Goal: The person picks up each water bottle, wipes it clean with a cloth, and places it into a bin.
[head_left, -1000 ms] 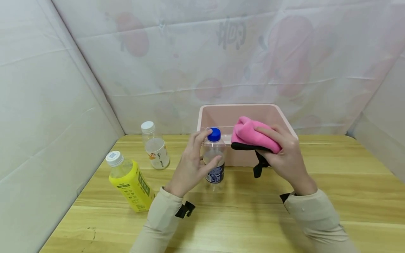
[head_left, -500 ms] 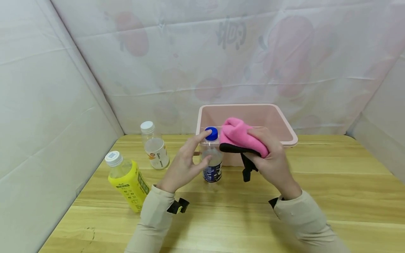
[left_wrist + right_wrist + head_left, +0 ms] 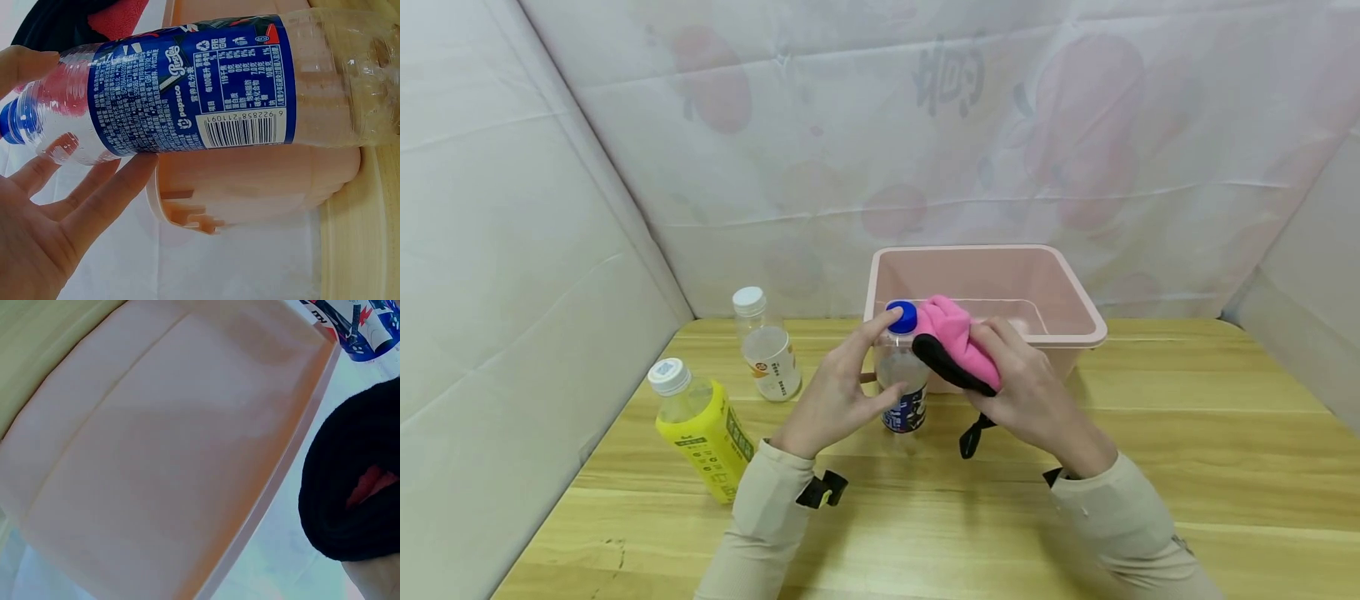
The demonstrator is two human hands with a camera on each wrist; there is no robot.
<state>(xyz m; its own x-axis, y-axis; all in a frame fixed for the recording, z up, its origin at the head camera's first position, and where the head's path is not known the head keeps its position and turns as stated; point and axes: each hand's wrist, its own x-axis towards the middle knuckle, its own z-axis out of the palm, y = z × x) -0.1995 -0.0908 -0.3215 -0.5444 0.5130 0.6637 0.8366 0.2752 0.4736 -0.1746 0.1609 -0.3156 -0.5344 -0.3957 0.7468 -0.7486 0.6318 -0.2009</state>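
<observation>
A clear plastic bottle with a blue cap and a blue label stands upright in front of the pink bin. My left hand holds it near the top, one fingertip on the cap and the thumb at its side. In the left wrist view the fingers lie against the bottle. My right hand grips a bunched pink cloth with black edging and a dangling black strap. This cloth sits at the bottle's neck, right of the cap; whether it touches cannot be told. Black fabric fills the right wrist view's right side.
The pink plastic bin stands behind both hands, at the back of the wooden table. To the left are a clear bottle with a white cap and a yellow-wrapped bottle. A pale printed curtain hangs behind.
My right hand has moved left with the pink cloth, from above the bin's front to the bottle's neck, and the cloth has tilted. The left hand and bottle have shifted slightly left.
</observation>
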